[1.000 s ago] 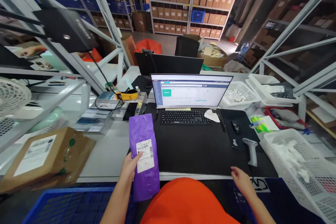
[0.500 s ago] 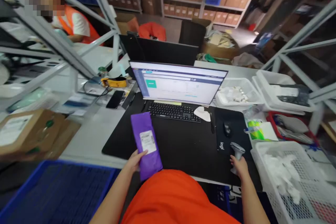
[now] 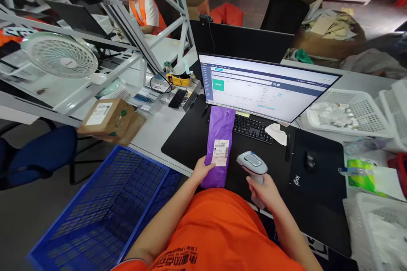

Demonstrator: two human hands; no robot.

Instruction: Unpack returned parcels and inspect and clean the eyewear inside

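Observation:
My left hand (image 3: 203, 170) grips the lower left side of a purple mailer bag (image 3: 220, 123), its thumb on top near a white barcode label (image 3: 220, 152). The bag's far end covers the left part of the black keyboard (image 3: 252, 128). In my right hand (image 3: 264, 189) is a grey-white barcode scanner (image 3: 252, 163), held by its handle, its head to the right of the bag and apart from it. Beneath both lies a black desk mat (image 3: 187, 135). Behind the keyboard a lit monitor (image 3: 254, 89) shows a web page.
A blue plastic crate (image 3: 104, 207) stands below the desk's left edge, near a taped cardboard box (image 3: 106, 118). To the right are a mouse (image 3: 310, 161) and white baskets (image 3: 365, 110). A co-worker in an orange vest (image 3: 143, 8) sits beyond the metal frame.
My right hand has lifted the scanner from the mat's right side and brought it left, near the bag. The bag stays in my left hand. The view has turned left.

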